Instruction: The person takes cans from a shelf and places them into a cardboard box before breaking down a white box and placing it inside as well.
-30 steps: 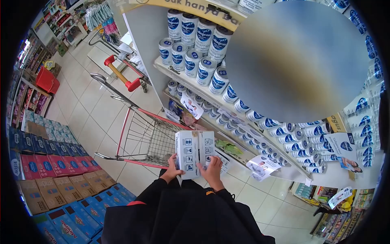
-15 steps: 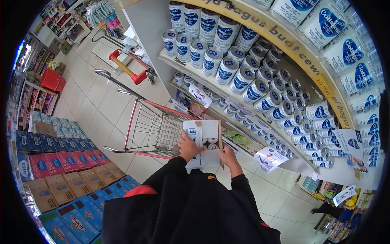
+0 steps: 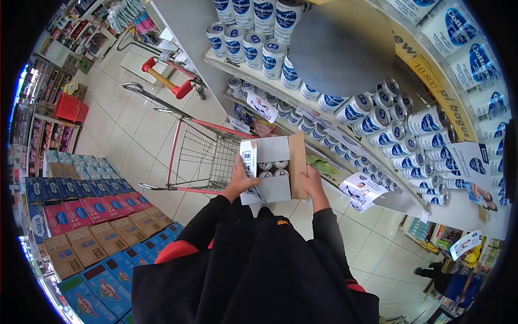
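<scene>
A white carton (image 3: 273, 193) with its top flaps folded back is in front of my body. Several cans (image 3: 274, 169) with pale lids show inside it. My left hand (image 3: 241, 179) grips the carton's left side, the thumb lying over the edge. At the right, my right hand (image 3: 312, 183) holds the brown inner face of a raised flap (image 3: 297, 162) between thumb and fingers. Just beyond the carton stands a wire shopping cart (image 3: 202, 154) with red rails.
Shelves (image 3: 237, 67) of blue-and-white Collagena cans (image 3: 274, 58) rise ahead and right; a grey blur hides part of them. Stacked drink cartons (image 3: 102, 237) line the left. A second cart with a red-and-yellow handle (image 3: 167, 79) stands farther back. A person's dark shoe (image 3: 420, 271) shows at lower right.
The carton's right flap has swung outward with my right hand, so more cans inside show. The carton has risen slightly, and my left hand has shifted left along its side.
</scene>
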### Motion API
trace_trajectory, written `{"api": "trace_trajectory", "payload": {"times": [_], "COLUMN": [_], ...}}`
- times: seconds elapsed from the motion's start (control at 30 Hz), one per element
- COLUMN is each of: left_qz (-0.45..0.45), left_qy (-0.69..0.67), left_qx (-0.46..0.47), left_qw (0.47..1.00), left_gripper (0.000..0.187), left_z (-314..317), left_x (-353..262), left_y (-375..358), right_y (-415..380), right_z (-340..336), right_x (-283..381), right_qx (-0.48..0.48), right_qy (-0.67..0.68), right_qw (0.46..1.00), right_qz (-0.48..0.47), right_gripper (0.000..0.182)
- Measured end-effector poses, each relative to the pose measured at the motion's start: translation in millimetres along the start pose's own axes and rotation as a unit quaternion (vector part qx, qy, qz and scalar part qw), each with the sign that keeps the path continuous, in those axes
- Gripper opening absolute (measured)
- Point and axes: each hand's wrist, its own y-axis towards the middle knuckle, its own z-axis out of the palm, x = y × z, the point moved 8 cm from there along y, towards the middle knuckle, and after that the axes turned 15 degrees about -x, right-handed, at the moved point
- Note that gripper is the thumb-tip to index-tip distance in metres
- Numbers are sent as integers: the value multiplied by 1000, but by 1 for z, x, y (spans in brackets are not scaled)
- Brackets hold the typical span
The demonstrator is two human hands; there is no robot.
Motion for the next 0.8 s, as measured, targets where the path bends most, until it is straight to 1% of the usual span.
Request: {"api": "trace_trajectory", "payload": {"times": [0.03, 0.07, 0.1, 0.13, 0.17, 0.2, 0.23, 0.27, 0.3, 0.33, 0.37, 0.4, 0.47, 0.5, 0.57, 0.6, 0.63, 0.7, 0.73, 0.8], "left_qz": [0, -23, -46, -25, -23, 92, 206, 307, 359, 370, 374, 378, 444, 448, 490, 499, 503, 513, 515, 552], "left_qy": [2, 30, 58, 71, 74, 167, 255, 320, 292, 339, 383, 385, 486, 488, 515, 504, 503, 489, 489, 416], "left_qx": [2, -13, -27, -61, -56, -89, -121, -65, 29, 137, 243, 248, 260, 264, 247, 227, 231, 222, 223, 219], "left_qw": [1000, 999, 997, 995, 995, 978, 937, 894, 886, 854, 809, 805, 706, 701, 658, 667, 664, 670, 668, 689], "left_gripper": [117, 117, 117, 107, 107, 97, 87, 64, 61, 59, 58, 58, 58, 58, 58, 42, 42, 25, 25, 19], "left_z": [3, 6, 9, 11, 20, 18, 21, 39, 51, 66, 76, 75, 76, 77, 81, 82, 86, 90, 89, 84], "left_x": [1, 5, 4, -7, -14, -50, -81, -97, -108, -98, -83, -83, -79, -77, -71, -71, -66, -62, -60, -67], "left_y": [-1, 0, -2, -7, -12, -19, -27, -36, -53, -65, -81, -88, -102, -103, -105, -103, -103, -102, -104, -116], "right_y": [-1, -5, -8, -11, -14, -17, -19, -20, -20, -20, -21, -21, -20, -20, -21, -21, -21, -21, -21, -22], "right_z": [-1, 0, 1, 1, 0, 0, 0, -3, -4, -4, -4, -4, -2, -2, -2, -2, -2, -1, -2, 0], "right_x": [7, 9, 13, 15, 15, 12, 10, 12, 11, 11, 11, 12, 8, 10, 8, 9, 10, 7, 7, 9], "right_qx": [-4, -6, -12, -18, -21, -8, 6, 7, 4, 2, -1, 2, -7, -10, -14, -27, -38, -34, -31, -29], "right_qy": [4, 5, -47, -99, -98, -89, -79, -75, -73, -72, -71, -71, -66, -64, -56, -65, -75, -85, -86, -85], "right_qw": [1000, 1000, 998, 994, 994, 996, 997, 997, 997, 997, 997, 997, 998, 997, 998, 997, 995, 995, 995, 996], "right_qz": [-18, -15, -34, -53, -48, -26, -6, -11, -6, -10, -13, -16, -21, -31, -18, -31, -45, -36, -34, -30], "right_gripper": [27, 27, 25, 24, 24, 23, 22, 17, 17, 20, 23, 23, 23, 22, 23, 20, 18, 17, 17, 17]}}
